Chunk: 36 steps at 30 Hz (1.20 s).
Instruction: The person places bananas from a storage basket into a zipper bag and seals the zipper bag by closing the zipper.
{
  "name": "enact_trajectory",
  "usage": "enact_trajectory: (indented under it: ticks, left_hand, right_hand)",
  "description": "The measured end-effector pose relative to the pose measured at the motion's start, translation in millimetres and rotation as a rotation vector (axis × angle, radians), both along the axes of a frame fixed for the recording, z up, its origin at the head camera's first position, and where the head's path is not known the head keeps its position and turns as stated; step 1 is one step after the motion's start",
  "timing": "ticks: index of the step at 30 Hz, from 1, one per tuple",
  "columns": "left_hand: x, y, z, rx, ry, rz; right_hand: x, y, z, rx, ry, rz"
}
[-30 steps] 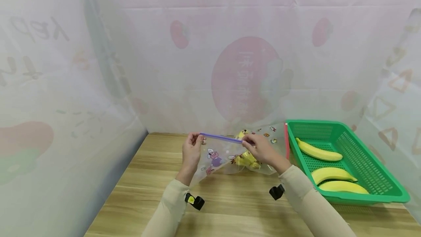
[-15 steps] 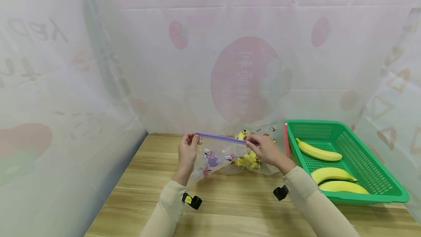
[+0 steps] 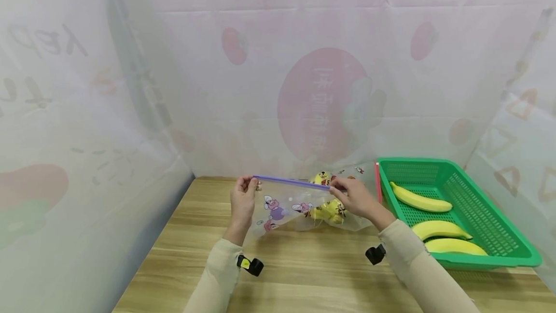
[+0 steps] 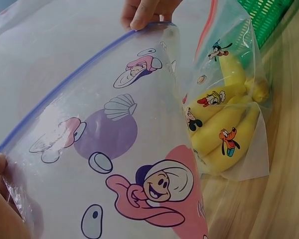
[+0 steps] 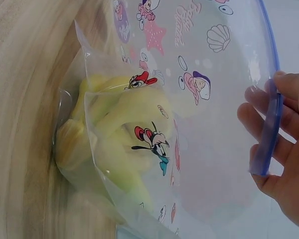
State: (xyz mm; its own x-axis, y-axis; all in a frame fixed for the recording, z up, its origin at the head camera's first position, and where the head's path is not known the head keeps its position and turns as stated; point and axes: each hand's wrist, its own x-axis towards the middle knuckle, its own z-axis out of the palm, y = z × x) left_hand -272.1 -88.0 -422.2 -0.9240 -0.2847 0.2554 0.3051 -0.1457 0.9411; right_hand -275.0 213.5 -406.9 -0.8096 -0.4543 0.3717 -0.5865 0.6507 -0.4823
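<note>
Both hands hold up a clear zip bag (image 3: 278, 209) printed with cartoon shells and figures. Its blue zip strip (image 3: 291, 181) runs nearly straight between them. My left hand (image 3: 242, 202) pinches the left end with thumb and fingers. At the other end, my right hand (image 3: 354, 197) grips the strip; in the right wrist view the thumb (image 5: 291, 84) lies on one side and the fingers show through the plastic. Behind it, a second clear bag with a red zip (image 3: 378, 182) lies on the table with several yellow bananas (image 4: 224, 119) inside.
A green plastic basket (image 3: 499, 221) stands at the right with three bananas (image 3: 421, 199) in it. The wooden table (image 3: 295, 279) runs up to a pale printed curtain (image 3: 208, 86) at the back and left.
My hands have drawn apart, left hand to the left and right hand to the right, so more of the blue strip shows between them. The basket and banana bag have stayed put.
</note>
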Motion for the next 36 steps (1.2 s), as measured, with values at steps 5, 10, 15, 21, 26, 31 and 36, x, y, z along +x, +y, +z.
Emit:
enact_trajectory:
  ticks: [5, 10, 15, 21, 26, 31, 36]
  left_hand:
    - [0.3, -3, 0.2, 0.001, -0.001, 0.004]
    - [0.3, -6, 0.3, 0.012, 0.002, 0.008]
    - [0.0, -9, 0.5, 0.022, 0.008, 0.019]
    - [1.0, -13, 1.5, 0.018, 0.004, 0.018]
    - [1.5, -14, 1.9, 0.023, -0.001, 0.025]
    - [1.6, -17, 0.0, 0.017, -0.027, 0.025]
    - [1.8, -18, -1.9, 0.015, -0.041, 0.022]
  right_hand:
    - [0.8, 3, -0.5, -0.004, -0.004, -0.014]
    - [0.8, 7, -1.6, -0.003, 0.012, -0.024]
    - [0.7, 11, -1.0, 0.0, 0.042, -0.031]
    - [-0.2, 16, -0.9, 0.009, 0.07, -0.037]
    - [0.1, 19, -1.2, 0.015, 0.071, -0.041]
    - [-0.7, 23, -2.4, 0.01, 0.058, -0.047]
    - [-2.2, 28, -2.9, 0.017, 0.031, -0.06]
